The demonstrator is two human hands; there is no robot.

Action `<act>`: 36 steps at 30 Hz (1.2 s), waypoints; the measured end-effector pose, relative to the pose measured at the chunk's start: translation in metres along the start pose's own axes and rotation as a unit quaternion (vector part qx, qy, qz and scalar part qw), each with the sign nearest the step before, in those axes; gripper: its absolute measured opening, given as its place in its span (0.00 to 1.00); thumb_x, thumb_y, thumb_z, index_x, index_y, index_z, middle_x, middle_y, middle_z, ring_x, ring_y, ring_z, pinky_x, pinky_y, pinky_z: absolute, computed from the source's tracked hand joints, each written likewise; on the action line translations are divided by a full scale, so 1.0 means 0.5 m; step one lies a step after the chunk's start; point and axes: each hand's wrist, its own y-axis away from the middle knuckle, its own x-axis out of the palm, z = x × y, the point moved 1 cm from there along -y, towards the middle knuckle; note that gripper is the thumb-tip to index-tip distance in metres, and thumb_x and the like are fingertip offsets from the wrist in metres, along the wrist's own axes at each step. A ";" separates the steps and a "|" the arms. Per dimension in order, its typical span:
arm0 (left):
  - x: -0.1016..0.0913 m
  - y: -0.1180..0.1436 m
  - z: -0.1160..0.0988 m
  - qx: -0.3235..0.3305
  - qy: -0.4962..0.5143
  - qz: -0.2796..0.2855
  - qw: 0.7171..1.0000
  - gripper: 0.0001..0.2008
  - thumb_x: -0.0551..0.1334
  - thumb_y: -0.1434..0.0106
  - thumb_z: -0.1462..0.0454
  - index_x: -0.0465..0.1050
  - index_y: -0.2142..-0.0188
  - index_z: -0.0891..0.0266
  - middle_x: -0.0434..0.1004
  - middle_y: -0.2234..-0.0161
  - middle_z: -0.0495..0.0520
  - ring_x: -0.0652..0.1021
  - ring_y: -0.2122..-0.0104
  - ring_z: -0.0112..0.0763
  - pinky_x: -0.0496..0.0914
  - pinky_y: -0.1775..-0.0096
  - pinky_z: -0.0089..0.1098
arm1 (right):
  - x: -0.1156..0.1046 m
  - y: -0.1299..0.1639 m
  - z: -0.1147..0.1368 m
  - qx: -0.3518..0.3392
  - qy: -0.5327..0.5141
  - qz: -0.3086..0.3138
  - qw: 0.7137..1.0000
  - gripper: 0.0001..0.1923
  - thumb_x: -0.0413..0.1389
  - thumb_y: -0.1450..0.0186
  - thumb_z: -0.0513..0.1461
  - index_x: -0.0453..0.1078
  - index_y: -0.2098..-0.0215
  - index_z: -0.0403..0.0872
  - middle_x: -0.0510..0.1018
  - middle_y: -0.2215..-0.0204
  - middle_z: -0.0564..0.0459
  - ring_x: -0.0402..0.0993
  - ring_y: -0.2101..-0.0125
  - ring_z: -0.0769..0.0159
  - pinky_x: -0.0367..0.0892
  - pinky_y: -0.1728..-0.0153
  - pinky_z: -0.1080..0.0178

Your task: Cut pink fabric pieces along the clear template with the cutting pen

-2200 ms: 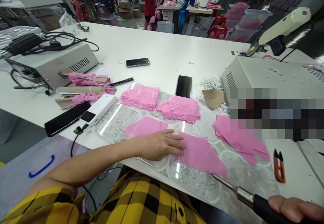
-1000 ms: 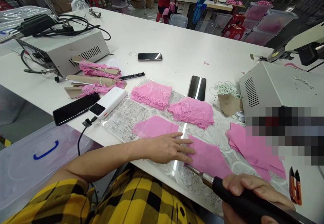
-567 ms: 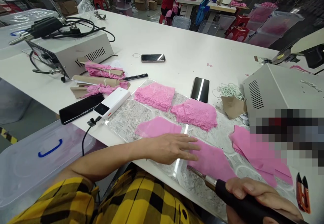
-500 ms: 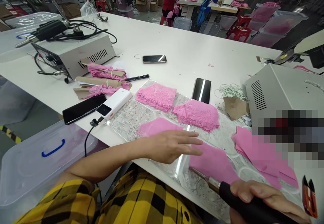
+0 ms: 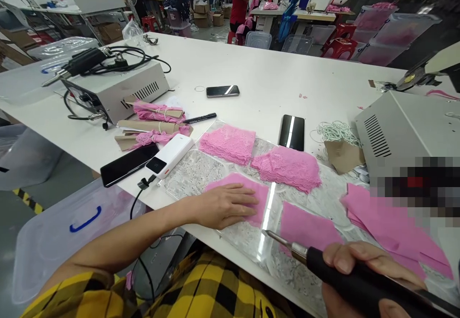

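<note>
On the white table (image 5: 258, 76), from the left, a grey box (image 5: 118, 90) sits beside tied pink bundles (image 5: 158, 113), a phone (image 5: 128, 164) and a power bank (image 5: 169, 155). Next, the left hand (image 5: 224, 205) lies flat, fingers spread, on a pink patch (image 5: 247, 195) atop the clear mat (image 5: 194, 174). Two lace stacks (image 5: 230, 143) sit behind it. Further right, the right hand (image 5: 362, 272) is wrapped round a black tool (image 5: 345, 279), its metal tip over another pink piece (image 5: 309, 229). More pink sheets (image 5: 391, 231) lie at far right.
</note>
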 end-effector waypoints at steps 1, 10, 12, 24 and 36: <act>-0.001 -0.009 -0.001 0.005 -0.005 -0.010 1.000 0.12 0.57 0.28 0.65 0.76 0.51 0.65 0.73 0.44 0.62 0.70 0.40 0.41 0.62 0.37 0.42 | 0.007 -0.003 0.001 -0.009 0.000 0.002 1.000 0.07 0.54 0.40 0.42 0.69 0.65 0.50 0.67 0.66 0.52 0.65 0.71 0.67 0.70 0.70 0.58; 0.005 -0.077 -0.007 0.000 -0.010 -0.009 1.000 0.07 0.62 0.33 0.68 0.77 0.68 0.65 0.77 0.62 0.57 0.75 0.62 0.33 0.68 0.58 0.33 | 0.024 -0.014 -0.015 -0.037 0.003 0.042 0.998 0.09 0.54 0.42 0.43 0.71 0.64 0.50 0.67 0.66 0.52 0.64 0.74 0.67 0.67 0.73 0.59; 0.002 -0.077 -0.004 0.001 0.003 -0.011 1.000 0.07 0.61 0.32 0.68 0.77 0.67 0.64 0.77 0.62 0.56 0.76 0.62 0.32 0.68 0.57 0.31 | 0.016 -0.014 -0.023 -0.031 0.001 0.052 0.998 0.10 0.54 0.42 0.44 0.70 0.64 0.51 0.67 0.66 0.52 0.63 0.74 0.67 0.67 0.73 0.59; 0.003 -0.076 -0.005 -0.007 0.008 0.000 1.000 0.06 0.64 0.34 0.67 0.77 0.68 0.64 0.78 0.61 0.55 0.76 0.61 0.33 0.66 0.56 0.33 | 0.011 -0.016 -0.032 -0.024 -0.014 0.057 0.998 0.10 0.53 0.42 0.43 0.70 0.63 0.50 0.67 0.66 0.52 0.64 0.73 0.67 0.68 0.72 0.60; 0.002 -0.033 0.018 0.041 0.005 0.001 0.999 0.11 0.59 0.29 0.64 0.78 0.52 0.62 0.75 0.44 0.57 0.71 0.41 0.41 0.60 0.38 0.42 | 0.006 -0.012 -0.034 -0.015 -0.019 0.052 0.998 0.10 0.54 0.41 0.43 0.70 0.63 0.49 0.67 0.65 0.52 0.65 0.74 0.69 0.68 0.70 0.59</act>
